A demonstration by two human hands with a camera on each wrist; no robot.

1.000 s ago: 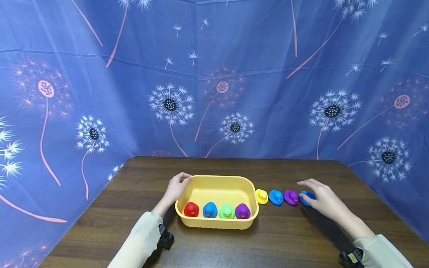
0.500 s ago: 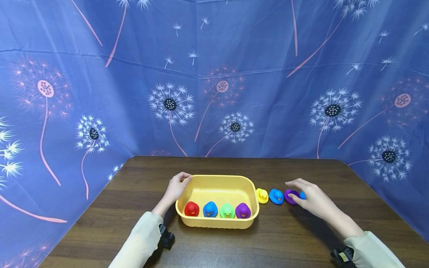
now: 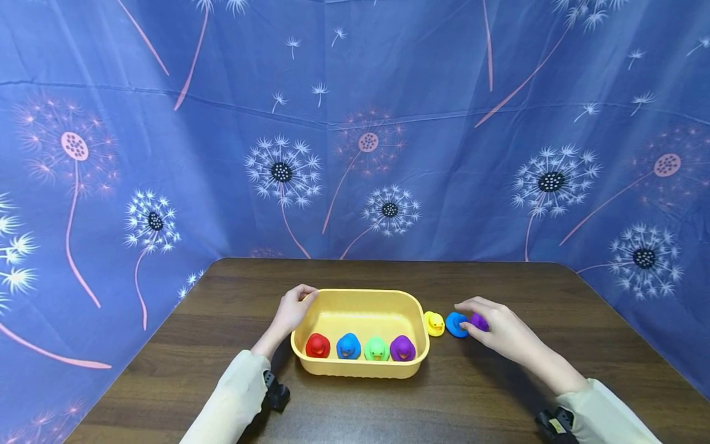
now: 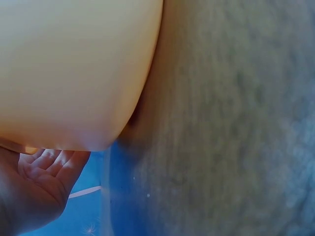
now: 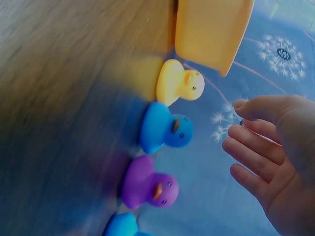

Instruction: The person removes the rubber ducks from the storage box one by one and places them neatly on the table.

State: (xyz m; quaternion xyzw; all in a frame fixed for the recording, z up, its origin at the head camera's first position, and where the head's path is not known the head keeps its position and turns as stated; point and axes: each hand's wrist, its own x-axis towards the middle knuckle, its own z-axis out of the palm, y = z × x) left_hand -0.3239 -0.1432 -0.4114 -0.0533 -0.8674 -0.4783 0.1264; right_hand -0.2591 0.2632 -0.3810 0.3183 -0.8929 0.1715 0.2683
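My left hand (image 3: 291, 313) holds the back left corner of a yellow plastic bin (image 3: 360, 369); the left wrist view shows its fingers against the bin's outer wall. Along the bin's front stand a red rubber duck (image 3: 318, 346), a blue one (image 3: 348, 346), a green one (image 3: 376, 349) and a purple one (image 3: 402, 348). My right hand (image 3: 499, 331) hovers over the row outside, thumb and fingers apart, holding nothing. That row has a yellow duck (image 5: 177, 83), a blue duck (image 5: 162, 128), a purple duck (image 5: 147, 184) and another blue duck (image 5: 123, 225), hidden by the hand in the head view.
Everything stands on a dark brown wooden table (image 3: 432, 407). A blue cloth (image 3: 444, 185) with dandelion prints hangs behind and beside it. The yellow duck is right at the bin's right side.
My right hand has moved left along the outside row, from above the far blue duck to above the purple and nearer blue ducks. The left hand and bin have stayed still.
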